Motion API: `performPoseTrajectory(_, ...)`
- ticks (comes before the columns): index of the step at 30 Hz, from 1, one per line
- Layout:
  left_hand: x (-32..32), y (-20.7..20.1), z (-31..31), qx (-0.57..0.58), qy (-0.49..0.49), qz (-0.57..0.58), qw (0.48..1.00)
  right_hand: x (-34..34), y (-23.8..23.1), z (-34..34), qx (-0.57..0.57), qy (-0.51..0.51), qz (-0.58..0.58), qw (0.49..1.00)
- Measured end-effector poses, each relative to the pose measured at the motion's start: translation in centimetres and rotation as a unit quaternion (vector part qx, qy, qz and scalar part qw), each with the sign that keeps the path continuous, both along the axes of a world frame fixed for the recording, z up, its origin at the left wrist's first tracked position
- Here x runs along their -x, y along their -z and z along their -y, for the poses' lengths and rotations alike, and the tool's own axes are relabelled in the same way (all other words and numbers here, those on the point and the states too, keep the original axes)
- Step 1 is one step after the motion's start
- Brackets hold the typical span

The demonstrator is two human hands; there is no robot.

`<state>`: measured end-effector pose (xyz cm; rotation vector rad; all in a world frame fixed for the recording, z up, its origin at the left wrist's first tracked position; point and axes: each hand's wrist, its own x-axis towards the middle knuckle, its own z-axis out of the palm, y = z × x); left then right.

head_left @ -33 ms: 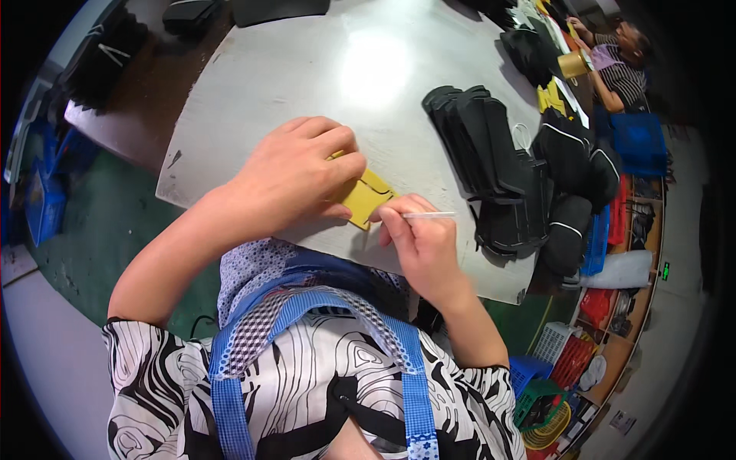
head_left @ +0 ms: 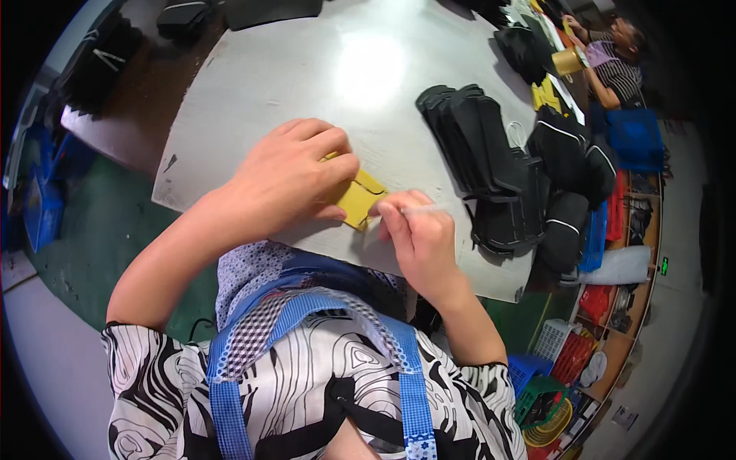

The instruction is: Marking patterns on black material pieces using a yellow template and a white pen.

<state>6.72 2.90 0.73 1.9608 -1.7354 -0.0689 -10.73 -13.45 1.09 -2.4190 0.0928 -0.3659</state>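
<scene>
A flat yellow piece (head_left: 357, 201) with a dark line near its upper right edge lies at the near side of the pale table (head_left: 307, 84). My left hand (head_left: 299, 172) is closed over its left part, fingers bent and thumb at the near edge. At the piece's right corner, my right hand (head_left: 420, 241) pinches a thin whitish stick (head_left: 427, 208), blurred by motion. Its working end is hidden by my fingers, so I cannot tell its exact kind.
Stacked black padded pieces (head_left: 479, 146) lie to the right, beside black pouches with white piping (head_left: 563, 142). More black stacks (head_left: 100, 65) stand at the far left. Crates and baskets (head_left: 540, 402) line the right side. A person (head_left: 617, 65) sits at the far right.
The stick in my right hand has tilted slightly and blurred, and the fingers have shifted a little along the yellow piece. My left hand keeps its hold.
</scene>
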Motion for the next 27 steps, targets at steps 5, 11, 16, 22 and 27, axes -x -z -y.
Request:
performPoseTrajectory(5, -0.1, -0.7, -0.1, -0.051, -0.027, -0.012, 0.998, -1.5, -0.8, 1.1, -0.066, 0.089, 0.043, 0.993)
performPoseTrajectory(11, -2.9, 0.2, 0.6, 0.091, -0.030, 0.025, 0.995, -1.4, -0.3, 0.5, 0.015, 0.078, 0.048, 0.996)
performPoseTrajectory(16, -11.3, 3.0, -0.7, 0.050, -0.250, 0.113, 0.960, 1.6, -3.7, 9.1, 0.049, 0.304, -0.007, 0.952)
performPoseTrajectory(22, -5.1, 1.6, -3.9, -0.086, -0.168, 0.069, 0.980, 4.9, -3.1, 10.6, 0.142, 0.291, 0.103, 0.940)
performPoseTrajectory(27, 2.7, 0.6, -5.6, -0.069, -0.088, 0.001, 0.994, 3.8, -1.6, 4.9, -0.241, 0.233, 0.015, 0.942)
